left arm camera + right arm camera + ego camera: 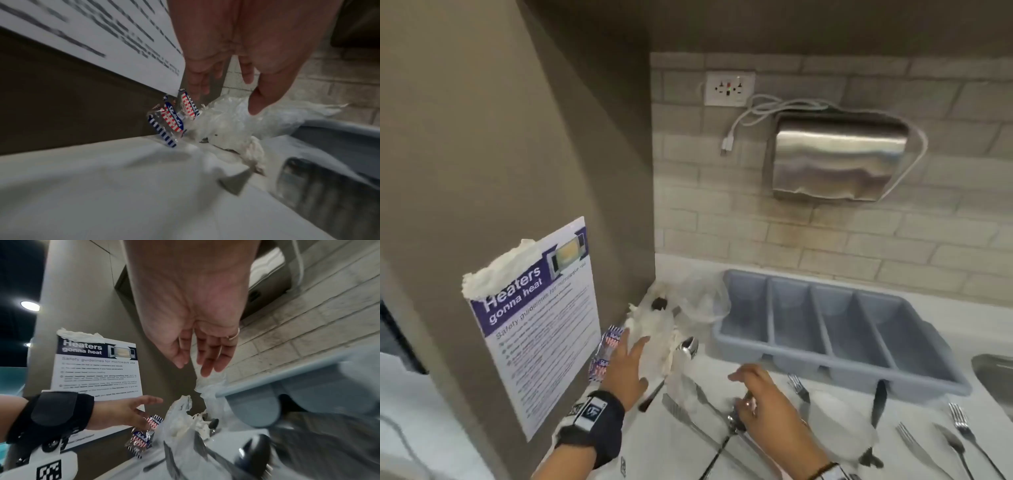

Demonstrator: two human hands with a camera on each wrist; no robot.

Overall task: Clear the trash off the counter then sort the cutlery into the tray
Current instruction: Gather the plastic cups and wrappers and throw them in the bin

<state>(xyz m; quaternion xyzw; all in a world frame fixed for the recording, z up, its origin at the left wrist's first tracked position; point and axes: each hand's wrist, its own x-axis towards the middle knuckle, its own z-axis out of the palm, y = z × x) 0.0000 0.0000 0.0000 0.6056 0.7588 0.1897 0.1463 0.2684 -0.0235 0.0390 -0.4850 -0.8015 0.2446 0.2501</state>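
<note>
Left hand (627, 365): fingers spread, released, over striped wrappers (607, 353) and crumpled napkin (654, 329) at the counter (726, 368) corner. Right hand (760, 394): fingers extended, released, above clear plastic (685, 383) and spoons (688, 346). Grey tray (835, 329): just beside. Forks (962, 428): near tray front.
</note>
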